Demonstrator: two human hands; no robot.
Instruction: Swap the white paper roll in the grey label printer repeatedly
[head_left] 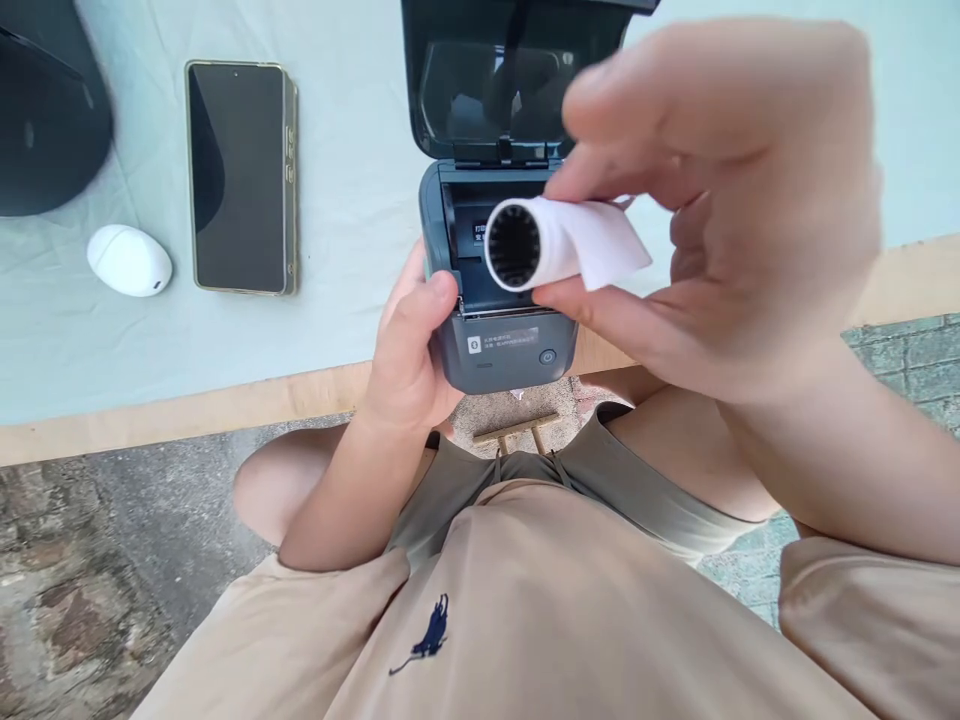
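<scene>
Printer (499, 365) held by left hand (411, 350), thumb on edge, other fingers mostly hidden; lid (495, 95) already raised. Paper roll (559, 242) pinched in right hand (765, 200) over open bay (469, 275), apparently not yet seated.

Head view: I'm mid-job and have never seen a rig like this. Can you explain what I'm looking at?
There is no robot here, just a person's two bare hands. The one picture comes from a camera worn on their head, looking forward and down. The left hand grips a dark grey device by its side; its lid is raised. The right hand pinches a white roll with a loose end, in front of the device's opening. On the pale cloth at left lie a phone, a white rounded object and a black object cut off by the frame; I can't tell what that is.
</scene>
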